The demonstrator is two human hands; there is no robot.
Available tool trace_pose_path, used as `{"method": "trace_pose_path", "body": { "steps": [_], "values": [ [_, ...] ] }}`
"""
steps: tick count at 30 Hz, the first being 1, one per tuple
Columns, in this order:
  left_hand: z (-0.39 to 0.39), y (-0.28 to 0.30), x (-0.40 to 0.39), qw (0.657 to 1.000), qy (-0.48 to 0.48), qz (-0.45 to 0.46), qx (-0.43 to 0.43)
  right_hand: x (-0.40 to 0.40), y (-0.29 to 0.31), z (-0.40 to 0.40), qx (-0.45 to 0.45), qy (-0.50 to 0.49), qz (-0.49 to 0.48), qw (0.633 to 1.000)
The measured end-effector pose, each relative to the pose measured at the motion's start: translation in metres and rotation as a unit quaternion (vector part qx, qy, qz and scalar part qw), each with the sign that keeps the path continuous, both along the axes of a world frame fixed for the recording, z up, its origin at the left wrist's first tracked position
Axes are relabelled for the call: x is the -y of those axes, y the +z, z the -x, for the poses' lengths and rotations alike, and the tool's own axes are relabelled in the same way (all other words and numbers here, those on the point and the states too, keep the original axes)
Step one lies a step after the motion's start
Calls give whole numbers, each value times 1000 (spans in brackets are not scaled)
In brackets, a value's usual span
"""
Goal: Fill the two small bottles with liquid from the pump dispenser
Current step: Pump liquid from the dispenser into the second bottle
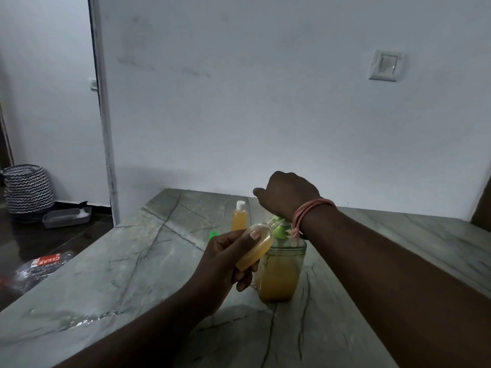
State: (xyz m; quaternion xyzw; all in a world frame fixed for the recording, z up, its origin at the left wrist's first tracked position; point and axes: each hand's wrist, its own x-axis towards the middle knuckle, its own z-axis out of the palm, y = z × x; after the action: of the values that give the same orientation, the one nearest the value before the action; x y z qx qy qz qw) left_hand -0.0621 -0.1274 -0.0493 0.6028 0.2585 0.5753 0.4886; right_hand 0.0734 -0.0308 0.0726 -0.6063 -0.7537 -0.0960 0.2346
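Note:
A clear pump dispenser (281,272) with orange liquid and a green pump head stands on the marble table (138,261). My left hand (225,261) grips a small clear bottle (256,247), part full of orange liquid and tilted, its mouth up against the green pump. My right hand (287,195) sits on top of the pump head, fingers bent over it and hiding the nozzle. A second small bottle (239,217), filled with orange liquid and closed by a white cap, stands upright behind. A green cap (214,234) lies on the table beside my left hand.
The table's left edge drops to a dark floor with a crumpled plastic bottle (39,266), a grey tray (66,216) and a patterned basket (28,189). A white wall with a switch (386,65) rises right behind the table.

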Motion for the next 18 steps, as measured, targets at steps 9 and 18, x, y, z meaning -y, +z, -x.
{"method": "trace_pose_path", "body": {
  "steps": [9,18],
  "values": [
    [2,-3,-4,1000,-1,2,2,3,-4,-1,-30,2,-11,999],
    [1,-1,-2,1000,-2,-1,3,0,3,-2,2,18,-32,999]
  ]
}}
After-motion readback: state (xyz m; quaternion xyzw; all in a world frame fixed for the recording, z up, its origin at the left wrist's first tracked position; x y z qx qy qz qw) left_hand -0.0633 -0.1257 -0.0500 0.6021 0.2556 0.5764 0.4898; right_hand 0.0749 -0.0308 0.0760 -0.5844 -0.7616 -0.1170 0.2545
